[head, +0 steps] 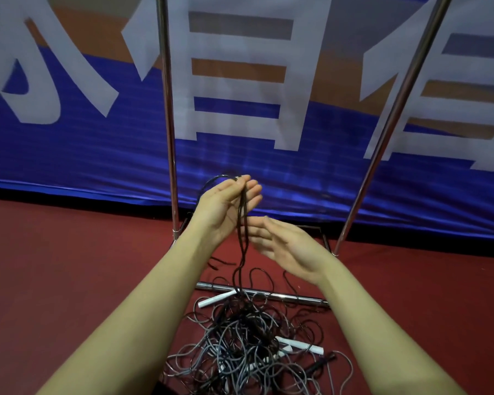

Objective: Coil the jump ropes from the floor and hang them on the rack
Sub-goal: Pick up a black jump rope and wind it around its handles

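Note:
My left hand (226, 208) is raised palm-up and holds a black jump rope (243, 252) looped over its fingers, the strands hanging straight down. Just right of the hanging strands, my right hand (283, 243) is flat with straight fingers; whether it touches the rope is unclear. The strands run down into a tangled pile of black and grey jump ropes (248, 346) on the red floor, with white handles (216, 299) (300, 345) and a black handle (321, 363) in it. The metal rack (170, 155) stands behind, its left and right uprights (382, 132) rising out of view.
The rack's low chrome base bar (285, 297) lies across the floor just behind the rope pile. A blue and orange banner with large white characters (83, 143) hangs behind the rack. Red floor (69, 266) spreads left and right.

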`<state>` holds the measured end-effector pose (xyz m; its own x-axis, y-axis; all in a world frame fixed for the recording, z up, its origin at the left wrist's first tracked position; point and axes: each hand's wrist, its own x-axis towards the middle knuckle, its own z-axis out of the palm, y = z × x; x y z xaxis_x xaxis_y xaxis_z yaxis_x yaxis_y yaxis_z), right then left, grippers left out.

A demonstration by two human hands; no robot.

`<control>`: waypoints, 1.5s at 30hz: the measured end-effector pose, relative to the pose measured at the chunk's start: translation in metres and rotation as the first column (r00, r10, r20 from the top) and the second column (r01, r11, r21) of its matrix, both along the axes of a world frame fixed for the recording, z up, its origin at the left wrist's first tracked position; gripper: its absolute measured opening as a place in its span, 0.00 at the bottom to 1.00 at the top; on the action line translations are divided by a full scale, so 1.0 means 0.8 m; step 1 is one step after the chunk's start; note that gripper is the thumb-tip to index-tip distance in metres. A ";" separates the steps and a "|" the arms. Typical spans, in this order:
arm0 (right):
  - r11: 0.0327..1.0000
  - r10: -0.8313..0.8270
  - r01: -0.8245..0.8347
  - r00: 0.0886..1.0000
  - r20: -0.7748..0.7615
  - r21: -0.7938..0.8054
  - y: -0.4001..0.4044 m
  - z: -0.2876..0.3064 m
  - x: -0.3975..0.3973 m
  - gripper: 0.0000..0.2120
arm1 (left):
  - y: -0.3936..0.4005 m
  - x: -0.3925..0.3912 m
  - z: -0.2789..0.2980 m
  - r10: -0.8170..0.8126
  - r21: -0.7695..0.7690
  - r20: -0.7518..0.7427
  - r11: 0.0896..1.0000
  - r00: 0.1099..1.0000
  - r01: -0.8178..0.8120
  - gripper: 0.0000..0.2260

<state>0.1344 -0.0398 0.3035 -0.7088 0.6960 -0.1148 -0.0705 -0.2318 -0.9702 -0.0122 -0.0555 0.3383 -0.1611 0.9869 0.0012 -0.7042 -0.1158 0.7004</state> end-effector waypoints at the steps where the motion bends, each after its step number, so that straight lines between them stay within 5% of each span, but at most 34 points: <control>1: 0.999 0.030 -0.030 0.999 -0.016 0.010 -0.002 0.001 -0.001 0.18 | 0.001 -0.003 0.000 0.020 0.005 0.014 1.000 1.000 -0.020 0.07; 10: 0.975 0.219 -0.220 0.975 0.026 0.037 -0.008 0.009 0.013 0.07 | 0.011 -0.015 -0.012 0.204 -0.096 0.080 0.976 0.976 -0.196 0.05; 13: 0.996 0.078 -0.074 0.990 -0.115 0.041 -0.008 0.020 0.015 0.04 | 0.010 -0.011 -0.015 0.130 -0.131 0.010 0.983 0.991 -0.128 0.11; 15: 0.997 -0.081 0.075 0.956 -0.280 -0.035 -0.006 0.031 0.017 0.05 | 0.005 -0.008 -0.015 -0.061 -0.183 -0.087 0.982 0.994 0.044 0.18; 19: 0.950 -0.311 0.291 0.848 -0.429 -0.113 0.006 0.044 0.025 0.08 | -0.007 0.001 -0.018 -0.518 -0.296 -0.388 0.854 0.763 0.429 0.22; 21: 0.912 -0.408 0.369 0.773 -0.485 -0.180 0.011 0.047 0.032 0.09 | -0.011 0.009 -0.020 -0.616 -0.308 -0.473 0.786 0.630 0.537 0.22; 23: 0.880 -0.472 0.417 0.719 -0.510 -0.225 0.015 0.050 0.038 0.09 | -0.014 0.016 -0.024 -0.591 -0.275 -0.548 0.796 0.592 0.540 0.18; 28: 0.860 -0.508 0.440 0.703 -0.498 -0.257 0.019 0.043 0.041 0.09 | -0.016 0.025 -0.028 -0.404 -0.147 -0.654 0.898 0.640 0.415 0.06; 32: 0.883 -0.469 0.415 0.793 -0.390 -0.220 0.025 0.034 0.044 0.10 | -0.011 0.023 -0.019 -0.265 -0.070 -0.456 0.962 0.850 0.263 0.06; 35: 0.934 -0.356 0.346 0.924 -0.138 -0.088 0.021 0.021 0.040 0.14 | -0.006 0.016 -0.008 -0.124 -0.021 -0.274 0.992 0.954 0.123 0.07; 40: 0.998 -0.059 0.057 0.996 0.065 0.027 -0.001 0.008 0.015 0.17 | -0.004 0.001 -0.001 0.001 0.004 -0.149 1.000 0.989 -0.001 0.06; 45: 0.994 0.031 -0.033 0.999 0.019 0.106 -0.006 0.010 0.009 0.11 | -0.003 -0.009 -0.002 0.098 0.023 -0.114 0.995 0.989 -0.096 0.04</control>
<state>0.1415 -0.0448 0.3114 -0.7293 0.6821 -0.0537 -0.0479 -0.1292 -0.9905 -0.0192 -0.0576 0.3368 -0.2535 0.9664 0.0420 -0.6046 -0.1921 0.7730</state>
